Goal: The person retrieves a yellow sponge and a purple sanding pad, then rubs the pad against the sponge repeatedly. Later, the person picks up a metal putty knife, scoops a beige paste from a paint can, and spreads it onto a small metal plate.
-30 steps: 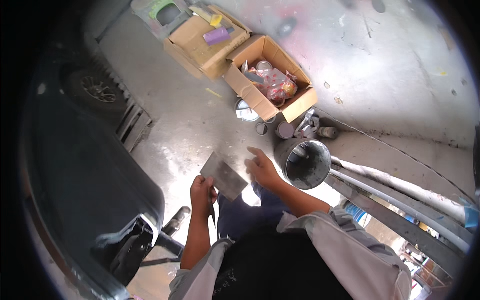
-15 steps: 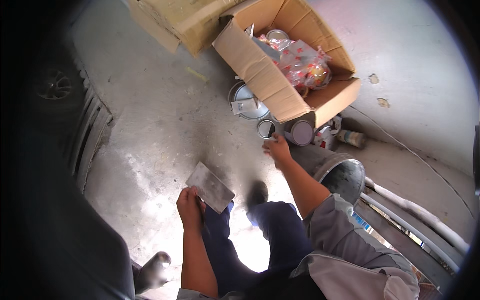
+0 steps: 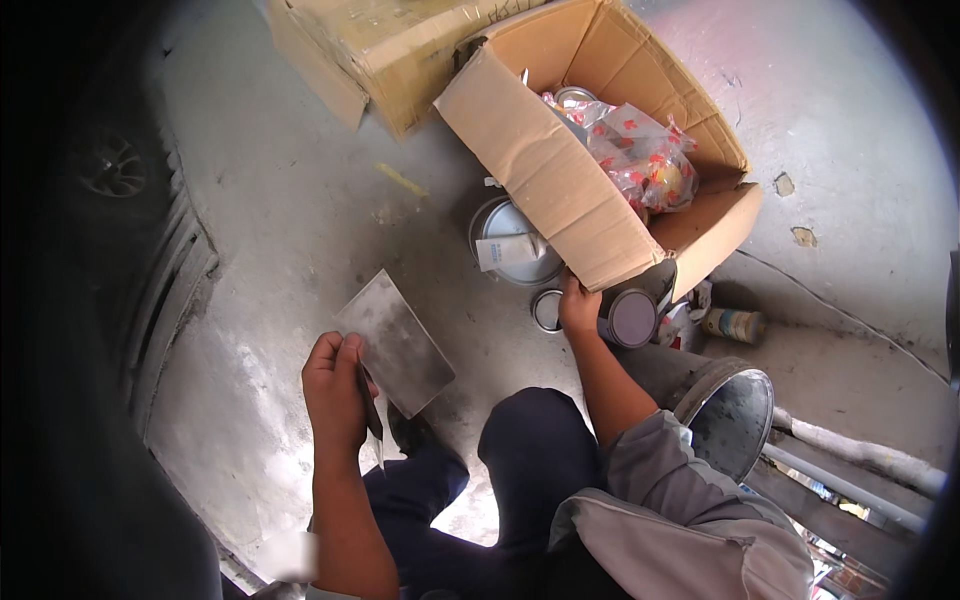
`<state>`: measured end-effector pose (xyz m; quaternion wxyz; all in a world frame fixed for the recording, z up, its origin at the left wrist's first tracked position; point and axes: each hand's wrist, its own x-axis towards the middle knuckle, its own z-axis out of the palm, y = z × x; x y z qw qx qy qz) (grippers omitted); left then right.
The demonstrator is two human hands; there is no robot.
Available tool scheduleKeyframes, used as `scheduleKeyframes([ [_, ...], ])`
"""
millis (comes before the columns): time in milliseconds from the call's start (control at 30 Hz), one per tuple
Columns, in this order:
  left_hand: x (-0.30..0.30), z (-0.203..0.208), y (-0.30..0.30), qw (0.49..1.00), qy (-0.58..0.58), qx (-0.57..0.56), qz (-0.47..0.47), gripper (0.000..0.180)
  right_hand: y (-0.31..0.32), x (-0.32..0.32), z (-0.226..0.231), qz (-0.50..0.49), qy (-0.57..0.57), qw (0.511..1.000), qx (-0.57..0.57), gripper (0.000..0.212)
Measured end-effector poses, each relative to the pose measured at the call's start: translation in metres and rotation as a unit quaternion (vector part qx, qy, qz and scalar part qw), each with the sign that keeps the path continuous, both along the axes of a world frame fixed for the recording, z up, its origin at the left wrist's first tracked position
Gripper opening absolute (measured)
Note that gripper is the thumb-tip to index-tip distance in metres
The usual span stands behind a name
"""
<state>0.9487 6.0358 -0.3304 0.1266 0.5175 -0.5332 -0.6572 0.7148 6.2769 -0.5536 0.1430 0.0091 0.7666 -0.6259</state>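
Note:
My left hand [image 3: 337, 385] is closed on a thin rectangular grey plate [image 3: 398, 340], smudged darker in the middle, with the thumb along its near-left edge. A slim dark tool [image 3: 372, 420] with a pale pointed end also sticks out of that hand toward me; its kind is unclear. Farther right, my right hand [image 3: 578, 308] grips the near lower corner of an open cardboard box [image 3: 550, 170]; some fingertips are hidden by the box. Clear plastic with red marks [image 3: 640, 150] and a round tin lie inside the box.
Beside the box stand a large round can [image 3: 515, 215] with a white tube [image 3: 510, 250] on it, a small open tin [image 3: 547, 310] and a purple-grey lidded can [image 3: 632, 318]. A metal bucket [image 3: 730, 410] lies tilted at right. Another carton [image 3: 400, 60] is behind.
My right hand has moved forward to the box corner. My left hand has shifted left with the plate, which is now turned more upright. The view has shifted, and my legs have moved.

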Motion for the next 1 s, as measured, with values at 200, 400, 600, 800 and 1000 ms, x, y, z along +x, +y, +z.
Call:
scheduleKeyframes([
  [200,0.017,0.004,0.001,1.000,0.004,-0.016,0.008,0.019,0.039,-0.056,-0.085,0.181,0.236,0.847,0.441,0.046],
  [400,0.044,0.000,0.004,0.999,0.007,-0.032,0.028,0.019,0.011,-0.083,-0.077,0.189,0.201,0.877,0.393,0.047],
  [600,0.049,-0.002,0.004,0.999,0.023,-0.036,0.028,0.019,-0.003,-0.100,-0.053,0.189,0.173,0.902,0.348,0.049],
  [800,0.054,-0.010,0.009,0.997,0.021,-0.068,0.034,0.021,-0.014,-0.120,-0.040,0.223,0.158,0.903,0.332,0.051],
  [1000,0.062,-0.013,0.009,0.998,-0.012,-0.061,0.020,0.018,-0.019,-0.107,-0.047,0.247,0.264,0.875,0.321,0.053],
])
